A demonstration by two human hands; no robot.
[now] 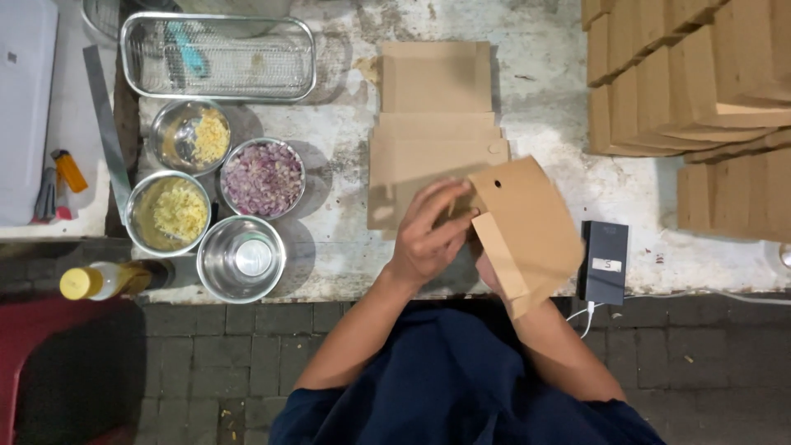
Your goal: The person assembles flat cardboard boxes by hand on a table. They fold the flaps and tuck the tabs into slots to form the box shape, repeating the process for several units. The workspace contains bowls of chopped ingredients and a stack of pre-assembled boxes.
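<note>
**Hidden and cut off**

The right hand (pixel 488 268) is almost wholly hidden behind the cardboard sheet (pixel 527 227); whether its fingers grip cannot be told. The left hand (pixel 428 235) covers the sheet's near-left edge and part of the flat stack (pixel 432 124). The folded boxes (pixel 700 82) run out past the top and right edges. A grey bin (pixel 25 107) is cut by the left edge, a red seat (pixel 49 371) by the left and bottom. The basket's (pixel 218 56) contents are blurred behind mesh.
</note>
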